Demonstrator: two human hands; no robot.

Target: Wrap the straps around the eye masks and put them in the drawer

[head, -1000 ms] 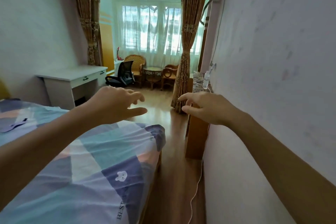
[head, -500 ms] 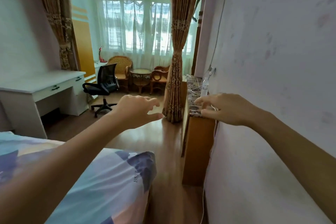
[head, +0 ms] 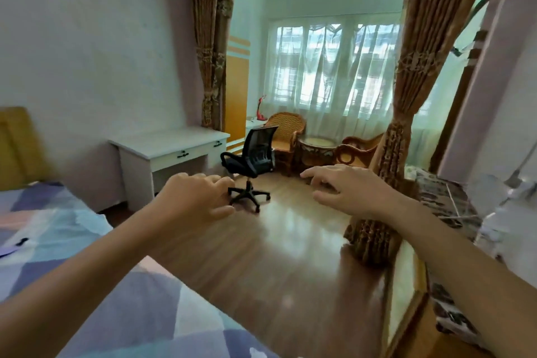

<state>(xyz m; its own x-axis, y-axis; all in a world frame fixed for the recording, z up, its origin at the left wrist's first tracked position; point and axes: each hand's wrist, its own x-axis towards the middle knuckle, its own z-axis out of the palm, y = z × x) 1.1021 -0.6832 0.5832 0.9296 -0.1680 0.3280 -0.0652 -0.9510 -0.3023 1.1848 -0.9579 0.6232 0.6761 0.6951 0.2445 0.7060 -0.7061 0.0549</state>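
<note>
My left hand (head: 197, 197) and my right hand (head: 343, 189) are both stretched out in front of me over the wooden floor. They hold nothing and their fingers are loosely bent and apart. A small flat purple and dark thing (head: 10, 247), maybe an eye mask, lies on the bed (head: 122, 308) at the far left edge, well away from both hands. A white desk (head: 162, 142) with two drawers (head: 186, 154) stands against the left wall beyond my left hand; the drawers are closed.
A black office chair (head: 252, 154) stands just past my hands. Wicker chairs (head: 286, 131) and a round table (head: 315, 145) sit by the window. A tied brown curtain (head: 380, 206) hangs under my right forearm. A wooden cabinet with a patterned cloth (head: 436, 200) and cables runs along the right wall.
The view has swung left and away from the right wall, bringing the desk, chair and bed head into sight. Both hands stay empty and stretched out in front.
</note>
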